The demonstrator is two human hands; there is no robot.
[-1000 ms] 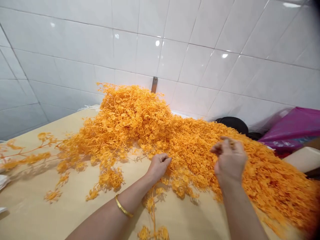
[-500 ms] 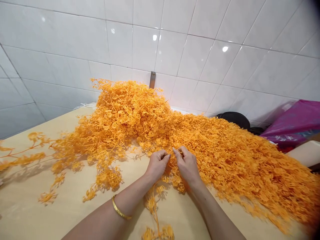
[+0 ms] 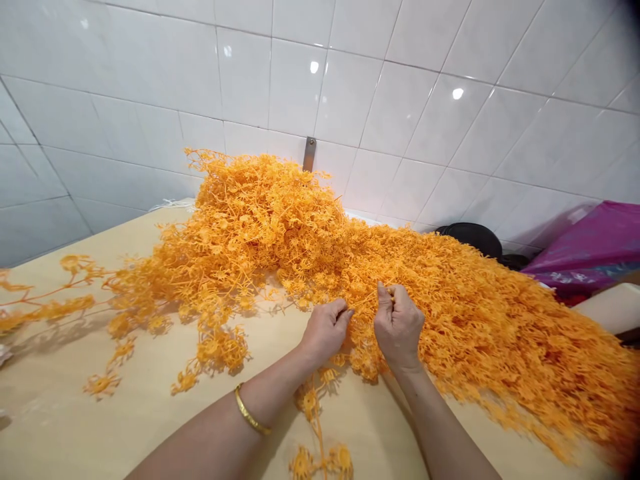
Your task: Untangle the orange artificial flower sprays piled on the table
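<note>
My left hand (image 3: 326, 330) is closed in a pinch at the front edge of a big heap of orange artificial flowers (image 3: 260, 220). To its right, my right hand (image 3: 399, 327) is curled with thumb against forefinger. A thin orange flower stem (image 3: 364, 304) appears to run between the two sets of fingertips. Below my left hand, a flower sprig (image 3: 317, 427) lies toward me on the tabletop; whether it joins the held stem is hidden by the hand. The flowers are plastic-looking, with spidery petals on branching stems.
The heap spreads right across the pale table (image 3: 165, 440). Loose sprigs (image 3: 55, 307) lie at the left. Behind is a white tiled wall (image 3: 240, 73) with a metal bracket (image 3: 309, 155). Black round items (image 3: 470, 239) and a purple bag (image 3: 590, 240) are at the back right.
My right hand has moved right, away from my left hand, and its fingers are more tightly curled. My left hand has shifted slightly right. The view has tilted a little.
</note>
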